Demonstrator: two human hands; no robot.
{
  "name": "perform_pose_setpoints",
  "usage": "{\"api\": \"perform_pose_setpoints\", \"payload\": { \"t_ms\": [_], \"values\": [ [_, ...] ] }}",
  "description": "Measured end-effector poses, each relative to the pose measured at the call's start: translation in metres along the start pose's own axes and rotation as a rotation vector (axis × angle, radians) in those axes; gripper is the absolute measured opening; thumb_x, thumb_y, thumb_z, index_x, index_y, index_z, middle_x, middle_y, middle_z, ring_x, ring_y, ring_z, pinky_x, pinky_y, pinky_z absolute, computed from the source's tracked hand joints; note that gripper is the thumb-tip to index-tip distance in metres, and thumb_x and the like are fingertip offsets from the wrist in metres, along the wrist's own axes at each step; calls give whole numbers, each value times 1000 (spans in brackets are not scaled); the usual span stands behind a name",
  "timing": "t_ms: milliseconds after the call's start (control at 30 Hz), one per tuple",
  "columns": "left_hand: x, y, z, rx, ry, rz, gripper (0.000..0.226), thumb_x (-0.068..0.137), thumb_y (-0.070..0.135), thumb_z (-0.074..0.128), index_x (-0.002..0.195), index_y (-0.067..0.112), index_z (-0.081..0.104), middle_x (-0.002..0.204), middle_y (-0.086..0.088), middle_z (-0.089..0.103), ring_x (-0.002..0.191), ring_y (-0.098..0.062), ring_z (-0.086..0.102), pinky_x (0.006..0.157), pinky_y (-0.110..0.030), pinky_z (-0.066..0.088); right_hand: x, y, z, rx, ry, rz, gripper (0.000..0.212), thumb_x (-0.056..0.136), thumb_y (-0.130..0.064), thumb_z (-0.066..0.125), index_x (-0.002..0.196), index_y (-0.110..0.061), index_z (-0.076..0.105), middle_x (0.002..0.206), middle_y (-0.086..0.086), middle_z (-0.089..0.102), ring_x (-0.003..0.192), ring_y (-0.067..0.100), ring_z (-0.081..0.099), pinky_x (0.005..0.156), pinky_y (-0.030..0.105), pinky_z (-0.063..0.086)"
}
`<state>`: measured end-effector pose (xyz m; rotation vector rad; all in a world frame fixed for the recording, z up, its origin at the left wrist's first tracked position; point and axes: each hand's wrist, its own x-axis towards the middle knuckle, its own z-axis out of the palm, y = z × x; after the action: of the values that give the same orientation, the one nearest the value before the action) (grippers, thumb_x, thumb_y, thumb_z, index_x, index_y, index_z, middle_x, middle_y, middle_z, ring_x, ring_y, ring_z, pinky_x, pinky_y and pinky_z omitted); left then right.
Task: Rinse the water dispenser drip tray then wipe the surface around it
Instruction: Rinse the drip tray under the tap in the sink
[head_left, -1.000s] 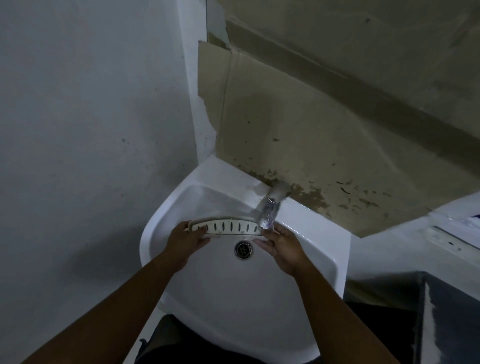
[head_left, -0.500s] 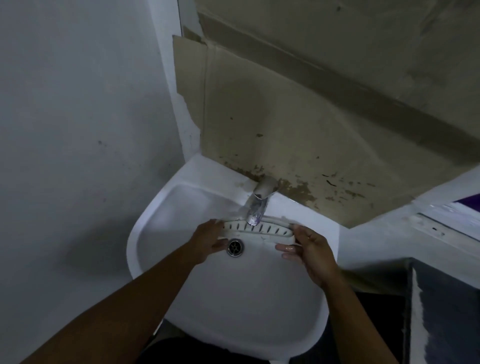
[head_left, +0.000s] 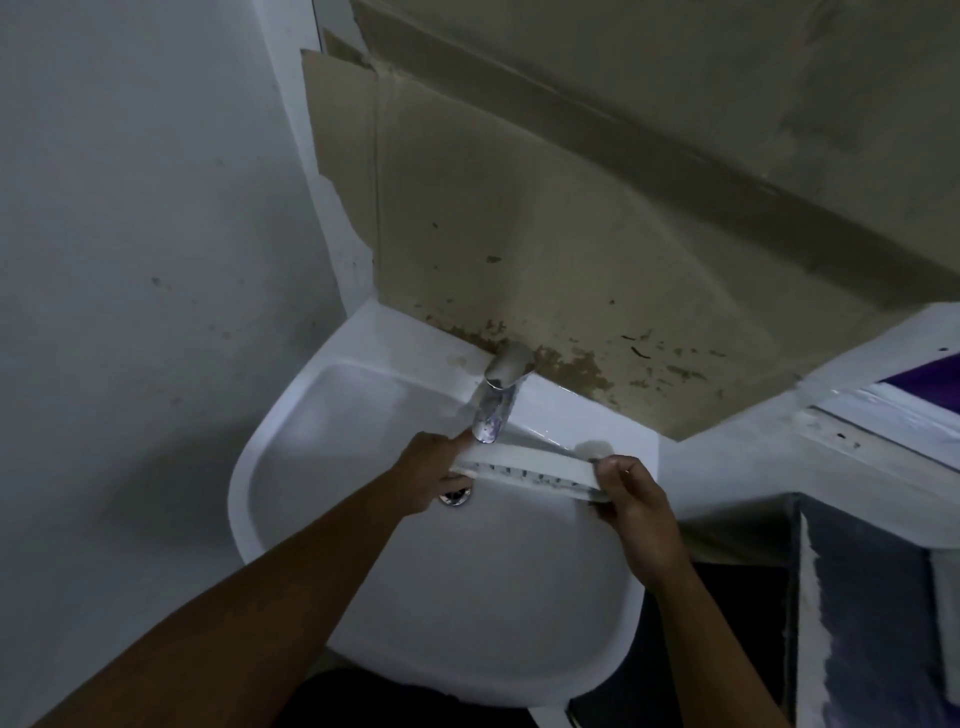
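Dim washroom corner, white sink (head_left: 291, 462) under stained cardboard (head_left: 545, 249) taped to the wall. My left hand (head_left: 428, 475) has its fingers (head_left: 457, 439) clamped on the left end of the drip tray (head_left: 530, 467), one fingertip right up against the tap spout (head_left: 491, 415); my right hand (head_left: 631, 501) pinches the other end, thumb on top. The tray hangs across the basin, slotted face tilted toward me, just above the drain (head_left: 456, 496).

To rinse well, I'd say slide the tray sideways so the stream runs along every slot, then tip it so the water drains into the basin, not over the rim. Grip firm: wet plastic likely slips.

Hard to read: whether water is flowing at all, the light is poor and the spout blurred. The tray's underside is hidden, the slots smeared, the drain half covered by my left hand. No dispenser or cloth in view.
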<state>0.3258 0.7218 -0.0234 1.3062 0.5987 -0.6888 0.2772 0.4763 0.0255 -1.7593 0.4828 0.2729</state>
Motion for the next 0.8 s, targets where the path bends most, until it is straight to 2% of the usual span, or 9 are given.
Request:
{"api": "perform_pose_setpoints", "payload": {
  "t_ms": [100, 233, 367, 500, 600, 667, 700, 733, 800],
  "values": [
    [-1, -1, -4, -114, -17, -68, 38, 83, 33, 71, 105, 3, 61, 106, -15, 61, 93, -27, 65, 87, -39, 57, 5, 7, 4, 59, 15, 32, 18, 99, -24, 55, 113, -18, 64, 107, -6, 66, 100, 16, 64, 78, 24, 54],
    [-13, -5, -13, -148, -94, -102, 32, 81, 24, 73, 100, -1, 65, 104, -13, 65, 92, -19, 66, 79, -25, 58, 14, 19, 27, -67, 46, -48, 25, 103, -25, 46, 124, -23, 60, 132, -4, 58, 112, 14, 60, 93, 30, 54],
    [-24, -15, -23, -192, -45, 24, 37, 79, 20, 75, 103, -5, 62, 98, -13, 67, 85, -17, 71, 76, -27, 59, 15, 22, 68, -367, 236, -275, 34, 104, -14, 42, 134, -11, 55, 139, 5, 55, 128, 20, 50, 112, 31, 34],
    [-29, -24, -28, -161, 137, 116, 44, 72, 23, 82, 102, -5, 66, 104, -14, 66, 90, -23, 70, 76, -34, 60, 1, 38, 116, -619, 358, -372, 40, 101, -21, 39, 135, -5, 54, 144, 20, 51, 136, 38, 45, 105, 58, 40],
    [-35, -32, -41, -144, 185, 130, 42, 71, 35, 80, 94, 0, 73, 98, -15, 73, 87, -25, 72, 81, -39, 59, -23, 36, 153, -686, 76, -482, 57, 103, -38, 28, 147, -3, 37, 154, 18, 38, 146, 39, 26, 113, 56, 29],
    [-39, -39, -54, -159, 195, 134, 39, 73, 37, 78, 92, 2, 75, 96, -15, 75, 89, -27, 73, 83, -39, 58, -27, 42, 160, -814, -155, -608, 63, 103, -49, 14, 153, -12, 27, 163, 3, 19, 152, 32, 4, 118, 46, 12],
    [-41, -42, -61, -157, 210, 143, 38, 74, 36, 78, 91, 2, 76, 96, -15, 75, 90, -27, 72, 84, -40, 58, -21, 47, 158, -829, -215, -613, 65, 102, -52, 9, 153, -17, 27, 163, -4, 15, 152, 27, 3, 119, 44, 11],
    [-42, -44, -67, -148, 234, 150, 37, 73, 35, 79, 90, 2, 76, 97, -16, 74, 91, -28, 72, 84, -40, 58, -11, 47, 155, -806, -228, -559, 65, 101, -54, 9, 153, -20, 30, 162, -6, 20, 152, 26, 11, 119, 45, 17],
    [-44, -46, -75, -119, 278, 168, 39, 72, 33, 81, 91, -1, 74, 101, -17, 71, 90, -27, 71, 81, -39, 59, 12, 44, 148, -810, -68, -398, 58, 99, -50, 21, 145, -21, 40, 154, 6, 42, 142, 37, 36, 108, 56, 33]
  ]
}}
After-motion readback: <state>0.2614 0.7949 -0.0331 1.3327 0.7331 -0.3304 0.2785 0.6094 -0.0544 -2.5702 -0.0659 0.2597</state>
